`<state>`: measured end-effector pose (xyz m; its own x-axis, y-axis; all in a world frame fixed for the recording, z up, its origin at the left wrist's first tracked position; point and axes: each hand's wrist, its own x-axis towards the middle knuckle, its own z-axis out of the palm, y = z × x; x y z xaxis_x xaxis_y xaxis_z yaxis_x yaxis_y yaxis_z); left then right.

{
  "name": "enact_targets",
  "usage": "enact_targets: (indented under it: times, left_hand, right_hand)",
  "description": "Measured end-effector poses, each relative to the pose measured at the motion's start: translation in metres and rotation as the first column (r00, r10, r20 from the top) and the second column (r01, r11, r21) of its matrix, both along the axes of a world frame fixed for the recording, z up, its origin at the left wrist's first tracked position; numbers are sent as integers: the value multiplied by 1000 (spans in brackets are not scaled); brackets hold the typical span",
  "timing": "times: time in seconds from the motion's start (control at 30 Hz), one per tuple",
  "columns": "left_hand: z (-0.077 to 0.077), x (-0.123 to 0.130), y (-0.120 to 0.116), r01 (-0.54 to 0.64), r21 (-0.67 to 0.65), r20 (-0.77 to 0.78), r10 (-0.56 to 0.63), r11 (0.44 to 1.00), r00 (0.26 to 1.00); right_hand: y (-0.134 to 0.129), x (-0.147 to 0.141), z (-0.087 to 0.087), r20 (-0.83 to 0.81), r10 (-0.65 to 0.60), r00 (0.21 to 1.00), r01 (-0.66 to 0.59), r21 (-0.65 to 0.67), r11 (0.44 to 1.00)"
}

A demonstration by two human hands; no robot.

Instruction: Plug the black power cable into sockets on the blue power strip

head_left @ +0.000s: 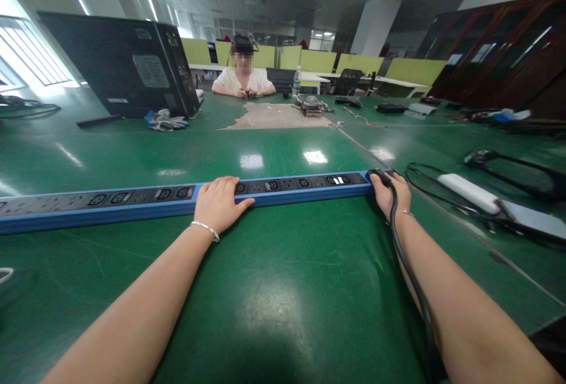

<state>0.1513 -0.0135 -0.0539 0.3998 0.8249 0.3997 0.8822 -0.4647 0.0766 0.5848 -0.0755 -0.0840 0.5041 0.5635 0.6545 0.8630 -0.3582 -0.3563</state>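
A long blue power strip point(287, 197) with black sockets along its top lies across the green table and runs out of view at the left. My left hand point(219, 202) grips it near the middle, fingers over the top and thumb along the near side. At the strip's right end my right hand point(391, 195) is closed around the end, where a black cable point(409, 272) comes out. The cable hangs over that hand and runs down along my right forearm. The fingers on the far side of the strip are partly hidden.
A black computer case point(145, 68) and gloves point(165, 120) stand at the back left. A person point(243, 77) sits across the table behind a cardboard sheet point(274, 117). A white power strip point(469, 192) with black leads lies to the right. A water bottle point(297, 79) stands farther back.
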Motion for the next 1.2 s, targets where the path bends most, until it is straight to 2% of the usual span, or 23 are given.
enact_targets:
  times: [0.27,0.43,0.53,0.6,0.67,0.73,0.87,1.0,1.2]
  left_hand:
    - [0,0,1,0,15,-12,1,1000,1000]
    - [-1,0,2,0,19,-13,0,1000,1000]
    - [-1,0,2,3,10,-1,-3,1000,1000]
    - [-1,0,2,5,5,9,-5,1000,1000]
    - [-1,0,2,0,6,6,0,1000,1000]
    - [-1,0,2,-9,12,-7,10,1000,1000]
    - [-1,0,2,-16,14,-21,16,1000,1000]
    - [-1,0,2,-8,10,-10,8,1000,1000]
    - [-1,0,2,-1,1,9,1,1000,1000]
  right_hand:
    - [1,-3,0,-95,8,995,-5,39,999]
    - [3,-6,3,-130,88,988,-73,111,991]
    - [6,-8,8,-177,119,977,-64,290,955]
    - [9,-10,12,-235,112,966,9,459,888]
    - [10,-14,16,-266,131,955,37,545,838]
    - [9,-20,19,-272,174,946,-14,504,864]
    - [7,-32,21,-276,195,941,-96,335,937]
    - [5,-37,21,-222,203,954,-144,257,956]
    - [6,-34,20,-188,138,972,-109,155,982]
